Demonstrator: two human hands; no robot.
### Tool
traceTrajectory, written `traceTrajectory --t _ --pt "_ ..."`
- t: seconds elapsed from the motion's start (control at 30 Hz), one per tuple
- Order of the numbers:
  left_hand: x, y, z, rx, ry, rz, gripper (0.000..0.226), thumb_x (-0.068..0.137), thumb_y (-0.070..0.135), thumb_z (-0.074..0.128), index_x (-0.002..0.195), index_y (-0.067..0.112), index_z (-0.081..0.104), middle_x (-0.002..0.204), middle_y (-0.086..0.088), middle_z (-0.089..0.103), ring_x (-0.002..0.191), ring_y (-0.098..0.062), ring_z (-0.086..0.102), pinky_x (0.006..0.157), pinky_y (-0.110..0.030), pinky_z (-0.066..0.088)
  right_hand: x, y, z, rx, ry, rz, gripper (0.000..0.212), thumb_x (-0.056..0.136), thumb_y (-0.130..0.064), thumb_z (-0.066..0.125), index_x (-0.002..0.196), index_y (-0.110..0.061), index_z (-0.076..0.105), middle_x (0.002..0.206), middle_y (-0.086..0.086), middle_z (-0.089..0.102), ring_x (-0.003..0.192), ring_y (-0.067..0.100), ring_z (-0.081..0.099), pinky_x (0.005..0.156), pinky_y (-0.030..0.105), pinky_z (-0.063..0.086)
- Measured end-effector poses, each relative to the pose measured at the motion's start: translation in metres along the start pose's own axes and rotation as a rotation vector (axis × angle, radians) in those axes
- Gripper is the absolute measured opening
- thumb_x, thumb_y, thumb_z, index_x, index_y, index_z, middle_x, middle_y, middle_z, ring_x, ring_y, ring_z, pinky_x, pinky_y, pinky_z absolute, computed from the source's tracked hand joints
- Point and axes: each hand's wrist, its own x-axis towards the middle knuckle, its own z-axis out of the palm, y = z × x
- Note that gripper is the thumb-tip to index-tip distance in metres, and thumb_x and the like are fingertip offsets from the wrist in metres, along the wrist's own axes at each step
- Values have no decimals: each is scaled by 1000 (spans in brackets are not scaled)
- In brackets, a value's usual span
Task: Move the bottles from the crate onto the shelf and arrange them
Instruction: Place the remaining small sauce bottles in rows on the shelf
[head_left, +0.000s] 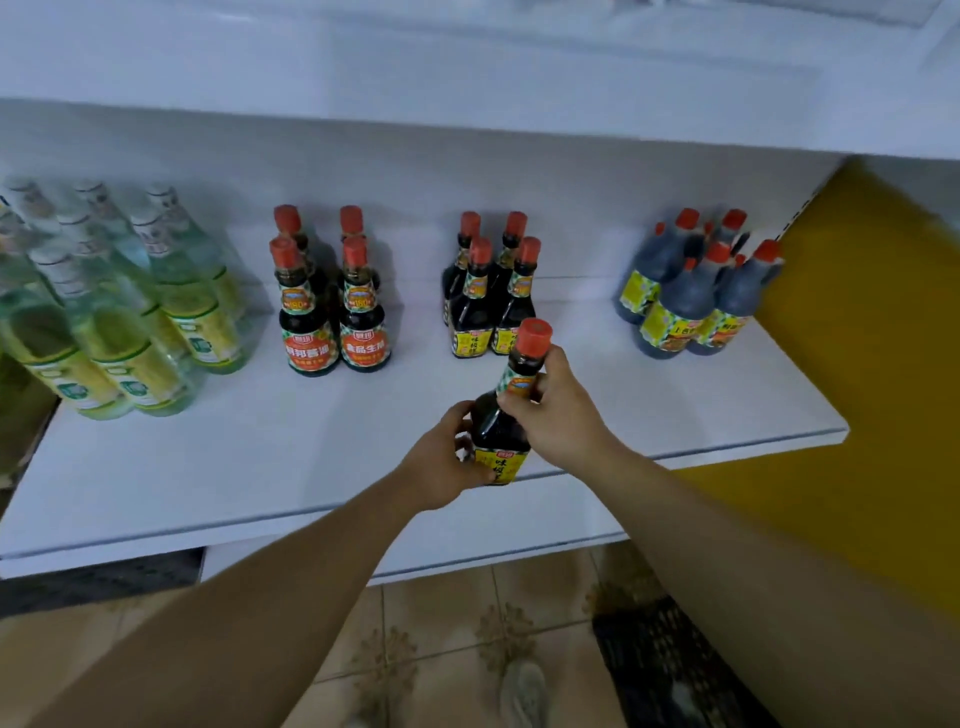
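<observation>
Left hand (441, 462) grips bottle (498, 434) body, right hand (550, 410) pinches neck; placement underway. Next: stand it against matching four (488, 306).

dark bottle (506, 415), red cap, at shelf (260, 467) front

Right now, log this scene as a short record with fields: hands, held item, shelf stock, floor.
left hand: grips the bottle's lower body
right hand: grips its neck below the cap
held bottle: dark, red cap, yellow label, at the shelf front edge
shelf stock, left to right: clear bottles; four red-labelled dark bottles; four yellow-labelled dark bottles; rightmost dark bottles
floor: dark crate, partly hidden
</observation>
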Motion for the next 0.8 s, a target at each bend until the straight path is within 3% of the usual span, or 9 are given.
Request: traceTrajectory --t 0.1,0.17,0.27,0.5,0.67,0.8 --pt "32 -12 5 4 99 -51 86 71 -1 77 139 24 31 116 1 55 102 -17 57 83 -27 52 32 16 0 -19 -49 -27 44 90 -17 62 126 -22 37 104 1 62 97 21 61 83 32 47" --pt "51 -22 10 -12 160 -82 90 70 5 80 141 29 29 123 -1 57 108 -17 58 89 -34 53 49 26 1 -44 -82 -58 46 91 -18 61 130 -22 37 106 -1 61 99 18 58 83 29 43" --pt "73 -31 15 26 235 -113 95 69 15 83 142 33 25 127 1 57 113 -18 58 96 -41 50 73 39 3 -74 -110 -94 49 91 -20 60 133 -22 37 115 1 62 106 21 58 85 30 42" --pt "110 -38 15 101 296 -117 90 77 18 76 146 31 19 129 2 58 112 -19 58 93 -36 49 108 61 9 -63 -111 -153 56 90 -21 61 139 -25 35 120 1 63 108 23 59 90 35 47" --pt "130 -36 5 110 323 -111 88 83 12 70 149 30 15 121 10 53 105 -10 54 81 -25 43 132 62 14 -44 -74 -220 55 88 -18 65 137 -25 40 123 -2 60 113 20 57 94 35 46" --pt "142 -37 -1 138 357 -113 87 84 9 64 149 35 11 137 7 51 117 -17 54 91 -34 48 150 61 20 -69 -50 -246 61 86 -17 67 140 -26 38 129 3 53 117 21 53 97 36 45"
